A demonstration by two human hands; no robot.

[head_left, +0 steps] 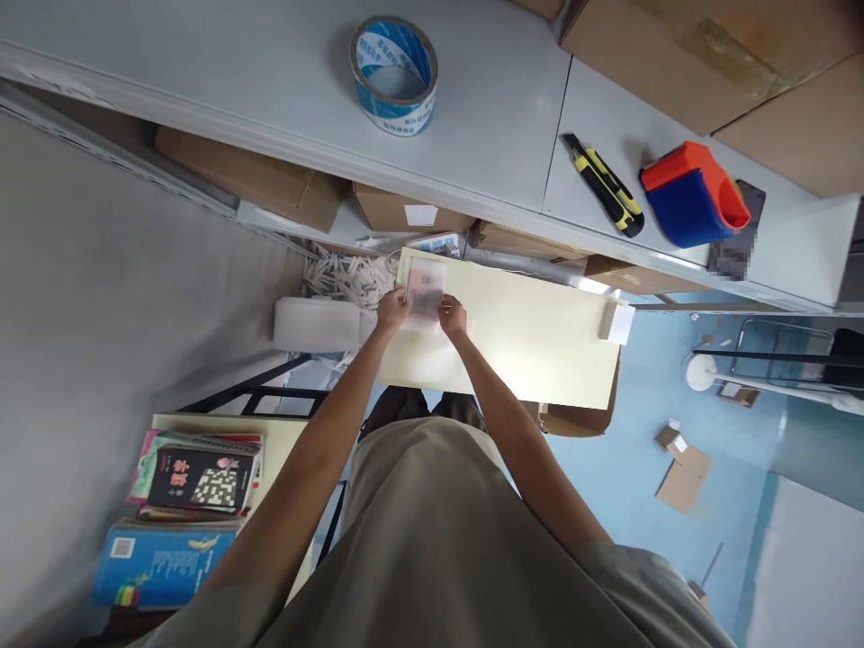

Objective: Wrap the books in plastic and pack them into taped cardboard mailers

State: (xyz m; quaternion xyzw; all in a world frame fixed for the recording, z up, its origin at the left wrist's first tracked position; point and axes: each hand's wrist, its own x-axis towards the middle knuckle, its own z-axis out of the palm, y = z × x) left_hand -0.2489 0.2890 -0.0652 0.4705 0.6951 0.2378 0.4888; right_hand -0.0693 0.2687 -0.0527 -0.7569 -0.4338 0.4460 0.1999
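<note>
- Head view, centre: a flat pinkish packet (426, 290) is over the left end of the pale table (533, 342); blurred, so print unreadable and contact with the tabletop cannot be told.
- Head view, key relation: packet lies between the two hands, mostly forward of the fingers; its long axis appears to run away from the body. Neither hand is clearly nearer, one being at each long side.
- Head view, left hand (392, 310): at the packet's left edge, thumb and fingers apparently pinching that edge.
- Head view, right hand (453, 316): at the right edge, toward the near corner; fingers curled in. Cannot tell whether they grip.
- Head view, surroundings: paper strips (351, 281) just beyond the table's left end; white box (616, 322) at its far right; tape roll (400, 115) and yellow-black cutter (607, 187) on the grey shelf (479, 117) above.
</note>
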